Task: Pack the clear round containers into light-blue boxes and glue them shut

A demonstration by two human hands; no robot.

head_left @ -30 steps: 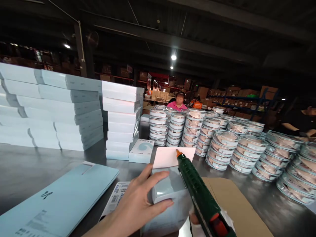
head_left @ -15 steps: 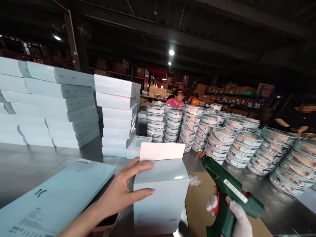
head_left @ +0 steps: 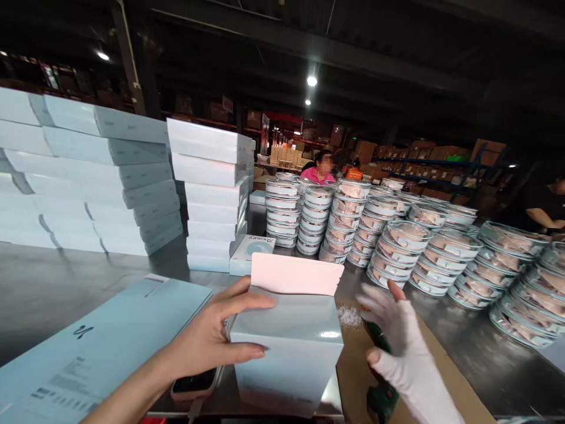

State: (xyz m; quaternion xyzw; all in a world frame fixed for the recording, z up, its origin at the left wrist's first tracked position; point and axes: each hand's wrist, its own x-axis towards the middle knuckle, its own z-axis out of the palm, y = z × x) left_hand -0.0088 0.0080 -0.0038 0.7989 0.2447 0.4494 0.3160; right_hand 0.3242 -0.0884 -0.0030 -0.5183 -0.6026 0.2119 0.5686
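A light-blue carton stands upright in front of me, its white inner flap raised at the back. My bare left hand grips the carton's left side, fingers on its top and thumb along the front. My right hand, in a white glove with bare fingertips, hovers right of the carton, fingers spread and holding nothing. Partly hidden behind it, a green glue gun lies on a brown cardboard sheet. White glue scraps sit on the sheet near the carton.
A flat light-blue box and a phone lie at left. White box stacks rise behind them. Several stacks of round clear-lidded containers fill the right of the metal table. A person in pink is beyond; another is far right.
My right hand has let go of the glue gun, now down on the cardboard, and has opened beside the carton. My left hand stays on the carton, which appears tilted slightly.
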